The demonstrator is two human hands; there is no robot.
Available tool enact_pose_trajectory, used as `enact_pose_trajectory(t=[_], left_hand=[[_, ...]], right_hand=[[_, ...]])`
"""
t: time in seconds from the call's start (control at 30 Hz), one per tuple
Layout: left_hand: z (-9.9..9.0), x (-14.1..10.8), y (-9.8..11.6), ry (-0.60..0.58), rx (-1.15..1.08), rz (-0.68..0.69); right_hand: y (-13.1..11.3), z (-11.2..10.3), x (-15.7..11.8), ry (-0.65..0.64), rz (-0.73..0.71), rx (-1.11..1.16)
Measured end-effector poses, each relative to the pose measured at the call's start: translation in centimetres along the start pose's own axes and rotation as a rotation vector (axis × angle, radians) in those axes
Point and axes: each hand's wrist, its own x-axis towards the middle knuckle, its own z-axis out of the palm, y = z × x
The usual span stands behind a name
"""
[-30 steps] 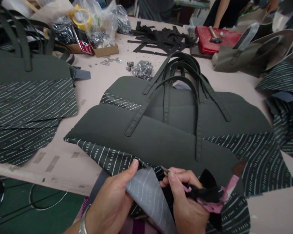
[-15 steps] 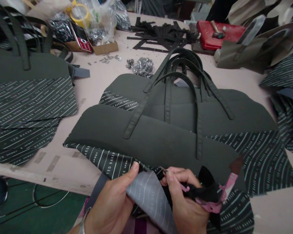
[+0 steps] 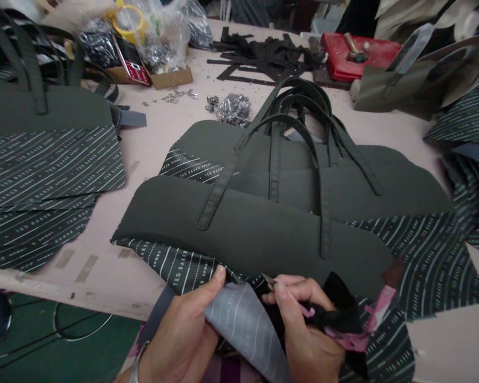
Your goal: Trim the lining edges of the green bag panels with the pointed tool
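Note:
My left hand (image 3: 187, 324) pinches the folded edge of a striped, lettered fabric (image 3: 183, 266), thumb on top. The fabric's pale grey underside (image 3: 245, 316) turns up between my hands. It belongs to a dark grey bag panel (image 3: 231, 223) with two strap handles (image 3: 219, 189). Closed round a small pointed metal tool (image 3: 268, 279), my right hand (image 3: 307, 324) has the tip close to the fabric edge; whether they touch, I cannot tell. Black cloth (image 3: 338, 298) and a pink piece (image 3: 354, 338) lie against that hand; how they join the tool is hidden.
More dark bag panels (image 3: 386, 183) with handles lie behind, and others (image 3: 51, 154) are stacked at left. Farther back are a plastic bag of small metal parts (image 3: 234, 109), black strips (image 3: 263, 56), and a hammer (image 3: 354, 49) on a red pad (image 3: 378, 56). The table edge (image 3: 75, 287) runs front left.
My right hand has shifted slightly right, with the tool's tip showing more. The near bag panel's left end has moved a little right. My left hand keeps its hold.

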Motion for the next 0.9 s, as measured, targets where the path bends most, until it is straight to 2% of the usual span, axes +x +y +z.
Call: enact_pose_trajectory(t=[0.2,0.6,0.83,0.9], left_hand=[[0.4,-0.15,0.31,0.009,-0.011,-0.001],[0.04,-0.13,0.14,0.066,-0.006,-0.01],[-0.02,0.04,-0.03,-0.02,0.047,0.016],[-0.07,0.0,-0.43,-0.063,0.066,0.049]], right_hand=[[-0.14,-0.24,-0.08,0.02,0.048,0.013],[-0.17,-0.18,-0.03,-0.033,0.008,-0.051],[0.21,0.29,-0.06,-0.039,-0.034,-0.076],[-0.22,0.06,-0.48,-0.032,0.016,-0.073]])
